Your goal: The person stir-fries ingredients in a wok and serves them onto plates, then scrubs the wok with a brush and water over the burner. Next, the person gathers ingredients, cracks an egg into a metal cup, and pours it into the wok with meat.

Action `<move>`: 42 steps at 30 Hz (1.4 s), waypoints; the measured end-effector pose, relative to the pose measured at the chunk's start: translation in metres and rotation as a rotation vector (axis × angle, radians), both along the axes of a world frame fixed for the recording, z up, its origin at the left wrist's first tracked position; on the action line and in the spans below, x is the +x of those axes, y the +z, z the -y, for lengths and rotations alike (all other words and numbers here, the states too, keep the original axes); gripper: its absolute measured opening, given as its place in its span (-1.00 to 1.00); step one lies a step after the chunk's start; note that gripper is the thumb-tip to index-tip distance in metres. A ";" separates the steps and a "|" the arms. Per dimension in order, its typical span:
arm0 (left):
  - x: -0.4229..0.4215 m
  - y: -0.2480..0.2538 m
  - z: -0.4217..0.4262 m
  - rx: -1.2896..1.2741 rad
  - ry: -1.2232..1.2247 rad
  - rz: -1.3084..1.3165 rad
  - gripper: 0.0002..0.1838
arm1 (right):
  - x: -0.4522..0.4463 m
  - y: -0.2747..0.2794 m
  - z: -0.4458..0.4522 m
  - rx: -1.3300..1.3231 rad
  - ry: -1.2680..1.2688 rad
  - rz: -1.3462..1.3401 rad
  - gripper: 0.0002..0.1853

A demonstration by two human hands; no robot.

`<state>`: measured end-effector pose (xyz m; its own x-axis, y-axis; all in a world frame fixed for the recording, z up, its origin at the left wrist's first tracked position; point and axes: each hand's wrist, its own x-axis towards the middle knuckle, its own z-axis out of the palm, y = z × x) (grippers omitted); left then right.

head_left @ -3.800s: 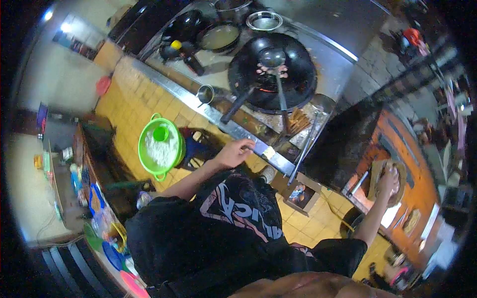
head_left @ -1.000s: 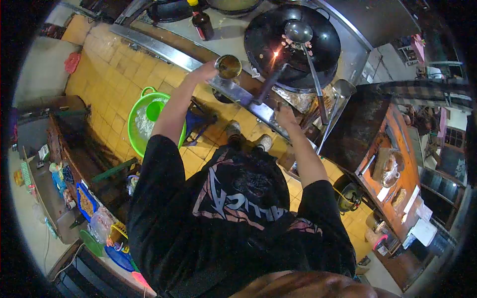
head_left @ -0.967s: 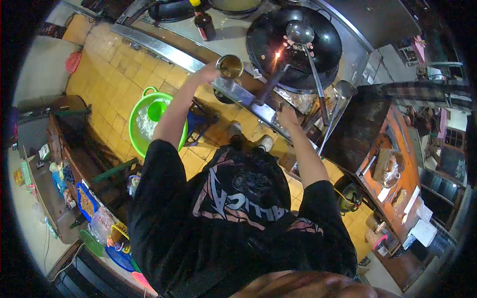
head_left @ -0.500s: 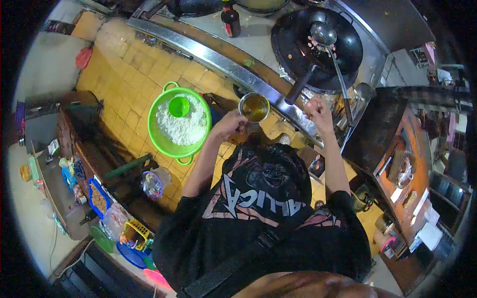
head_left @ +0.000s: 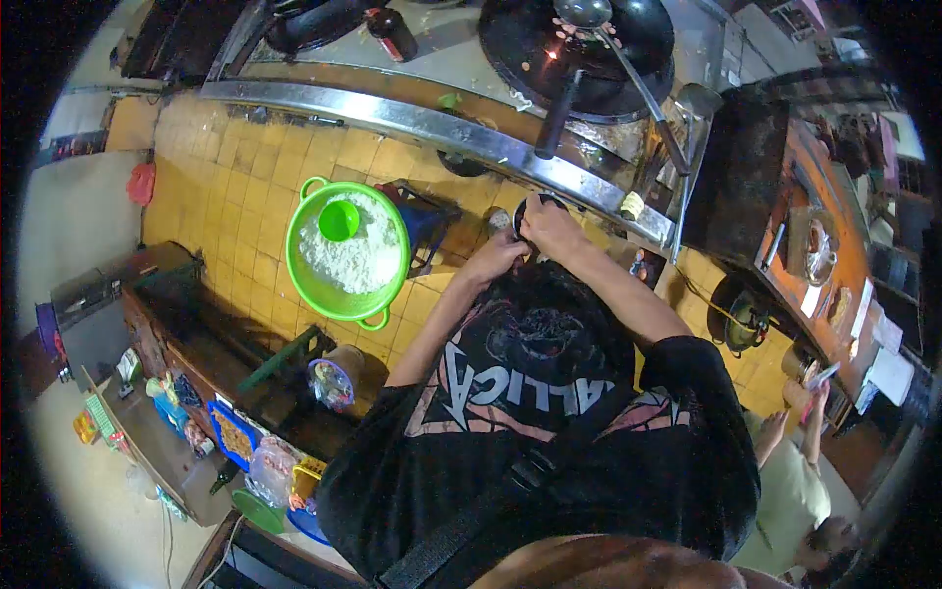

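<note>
Close in front of my shirt, my two hands meet at a cup (head_left: 539, 203), whose dark round mouth is partly covered. My left hand (head_left: 498, 257) is closed at its near left side. Over its rim lies my right hand (head_left: 549, 228), fingers curled; whether they also pinch something small is hidden. What is inside the cup does not show from here. Beyond the hands, a black wok (head_left: 628, 59) sits on the stove, its wooden handle (head_left: 557, 118) toward me. A metal ladle (head_left: 586, 12) rests in it among small pinkish pieces.
A green basin (head_left: 296, 257) of white rice holding a green cup (head_left: 339, 221) stands at left. A dark bottle (head_left: 392, 35) is on the stove; a pale yellow object (head_left: 632, 205) lies on its edge. Another person (head_left: 790, 501) is at lower right, near a wooden table (head_left: 834, 245).
My right hand has moved left from beside the wok handle to the cup. My left hand has drawn the cup nearer; its amber liquid no longer shows. The view shifted, bringing another person into sight.
</note>
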<state>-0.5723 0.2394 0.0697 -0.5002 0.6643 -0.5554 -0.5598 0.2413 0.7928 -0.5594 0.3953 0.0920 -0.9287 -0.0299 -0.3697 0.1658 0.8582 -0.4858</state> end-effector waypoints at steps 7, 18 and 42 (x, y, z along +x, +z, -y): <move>0.021 0.022 -0.050 -0.139 -0.209 -0.045 -0.64 | 0.055 0.005 -0.039 0.235 -0.099 -0.050 -0.63; 0.093 0.031 -0.160 -0.199 -0.618 -0.039 -0.68 | 0.190 -0.017 -0.113 0.087 -0.770 -0.138 -0.54; 0.121 0.075 -0.125 -0.432 0.137 -0.569 -0.46 | 0.180 0.025 -0.112 -0.433 -0.319 -0.420 -0.71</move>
